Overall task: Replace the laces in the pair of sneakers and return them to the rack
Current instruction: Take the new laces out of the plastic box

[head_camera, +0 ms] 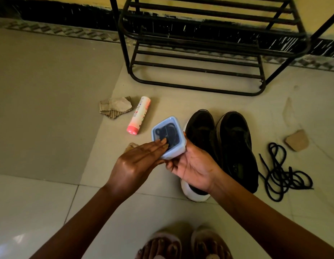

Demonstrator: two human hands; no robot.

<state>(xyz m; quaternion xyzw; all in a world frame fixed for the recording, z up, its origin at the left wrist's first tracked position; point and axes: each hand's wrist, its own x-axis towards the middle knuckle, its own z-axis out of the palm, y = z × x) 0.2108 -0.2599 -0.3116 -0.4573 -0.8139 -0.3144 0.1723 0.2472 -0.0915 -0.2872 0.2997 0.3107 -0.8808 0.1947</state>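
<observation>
Fingers (158, 144) of left hand (132, 165): straight, flat on lid of blue box (174, 153) holding black laces (167, 130); right hand (194, 165) grips box underneath; sneakers (235, 146) on floor below.

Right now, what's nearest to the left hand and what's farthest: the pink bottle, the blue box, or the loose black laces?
1. The blue box, touched by the left hand.
2. The pink bottle, on the floor ahead, leftward.
3. The loose black laces, far right beyond the sneakers.
</observation>
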